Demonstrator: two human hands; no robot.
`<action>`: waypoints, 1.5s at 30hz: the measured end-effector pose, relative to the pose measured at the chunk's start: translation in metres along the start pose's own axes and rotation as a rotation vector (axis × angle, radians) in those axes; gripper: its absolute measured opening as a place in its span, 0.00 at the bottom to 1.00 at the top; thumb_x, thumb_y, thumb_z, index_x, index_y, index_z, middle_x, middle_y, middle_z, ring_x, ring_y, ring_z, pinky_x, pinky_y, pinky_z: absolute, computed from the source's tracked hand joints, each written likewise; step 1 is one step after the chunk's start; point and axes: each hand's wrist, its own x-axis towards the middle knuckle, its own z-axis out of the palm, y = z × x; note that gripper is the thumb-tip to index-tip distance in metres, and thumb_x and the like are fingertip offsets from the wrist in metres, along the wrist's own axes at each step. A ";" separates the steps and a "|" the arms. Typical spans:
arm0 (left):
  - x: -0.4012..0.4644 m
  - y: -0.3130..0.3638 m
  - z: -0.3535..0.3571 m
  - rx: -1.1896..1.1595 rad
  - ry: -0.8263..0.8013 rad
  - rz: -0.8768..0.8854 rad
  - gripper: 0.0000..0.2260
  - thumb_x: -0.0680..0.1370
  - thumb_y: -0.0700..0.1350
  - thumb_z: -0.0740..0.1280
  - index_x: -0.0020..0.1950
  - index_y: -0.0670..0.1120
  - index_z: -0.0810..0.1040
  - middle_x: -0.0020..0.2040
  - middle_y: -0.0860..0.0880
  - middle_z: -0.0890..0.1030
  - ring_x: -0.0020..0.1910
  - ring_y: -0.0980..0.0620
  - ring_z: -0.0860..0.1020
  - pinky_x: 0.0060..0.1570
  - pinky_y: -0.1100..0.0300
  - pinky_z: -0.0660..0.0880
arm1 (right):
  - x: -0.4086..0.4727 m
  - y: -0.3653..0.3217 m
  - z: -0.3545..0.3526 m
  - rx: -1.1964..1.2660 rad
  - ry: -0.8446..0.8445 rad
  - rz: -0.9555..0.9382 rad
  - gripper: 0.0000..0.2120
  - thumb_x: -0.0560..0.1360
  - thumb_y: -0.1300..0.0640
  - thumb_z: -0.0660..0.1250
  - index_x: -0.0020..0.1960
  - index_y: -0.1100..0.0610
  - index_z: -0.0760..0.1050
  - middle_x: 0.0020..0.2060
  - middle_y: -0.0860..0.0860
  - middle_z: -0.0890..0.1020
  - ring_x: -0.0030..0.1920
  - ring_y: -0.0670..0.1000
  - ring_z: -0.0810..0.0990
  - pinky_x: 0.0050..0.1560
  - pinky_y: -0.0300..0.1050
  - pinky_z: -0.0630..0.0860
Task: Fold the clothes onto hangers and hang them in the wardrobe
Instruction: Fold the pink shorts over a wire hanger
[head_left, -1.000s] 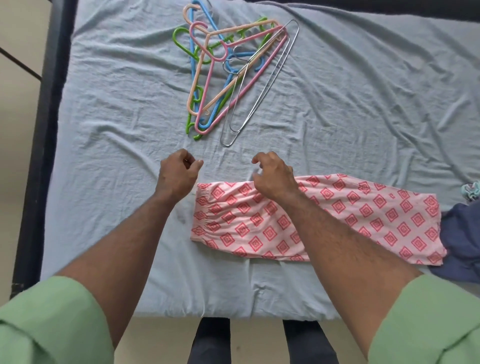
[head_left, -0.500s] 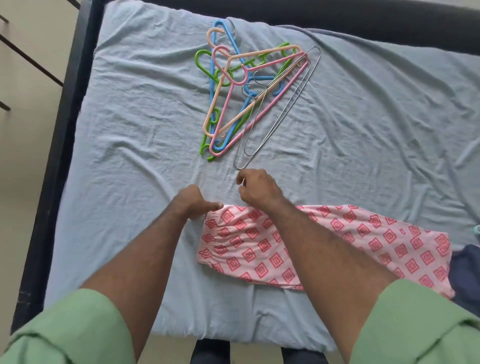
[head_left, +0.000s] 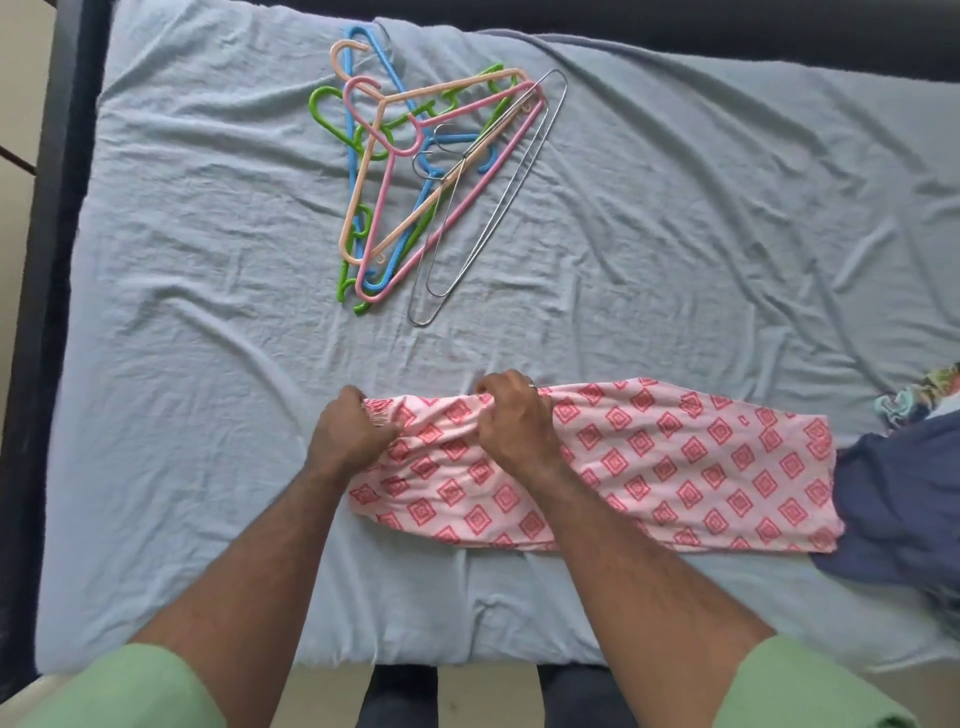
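Now both hands have closed on the pink patterned garment (head_left: 649, 467), where half a second ago they only hovered at its edge; the cloth bunches up between them, so the lift or fold looks to be starting. The left hand (head_left: 350, 428) grips the end corner, fingers curled under, and the right hand (head_left: 511, 421) pinches the far edge just beside it, knuckles up. The garment lies flat on the bed (head_left: 208, 312), trailing away right of the grip. The hangers (head_left: 415, 171) lie beyond the grip, untouched
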 end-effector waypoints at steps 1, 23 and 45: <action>-0.006 0.003 0.000 0.073 0.075 0.028 0.27 0.71 0.52 0.78 0.64 0.43 0.73 0.59 0.40 0.77 0.59 0.39 0.77 0.57 0.45 0.77 | -0.007 0.013 -0.006 0.018 0.048 0.047 0.16 0.75 0.63 0.65 0.61 0.53 0.77 0.56 0.51 0.77 0.58 0.53 0.75 0.60 0.54 0.67; -0.113 0.207 0.196 0.308 -0.168 0.664 0.24 0.71 0.49 0.79 0.63 0.47 0.75 0.64 0.45 0.73 0.60 0.43 0.75 0.59 0.44 0.76 | -0.123 0.347 -0.168 0.055 0.348 0.898 0.20 0.76 0.58 0.66 0.67 0.57 0.71 0.66 0.58 0.75 0.65 0.63 0.75 0.61 0.56 0.73; -0.129 0.241 0.224 0.190 -0.336 0.631 0.17 0.85 0.51 0.59 0.65 0.40 0.76 0.59 0.42 0.81 0.54 0.45 0.78 0.53 0.53 0.74 | -0.131 0.345 -0.171 -0.221 0.274 0.310 0.10 0.73 0.45 0.72 0.50 0.49 0.80 0.54 0.49 0.78 0.61 0.55 0.74 0.59 0.58 0.62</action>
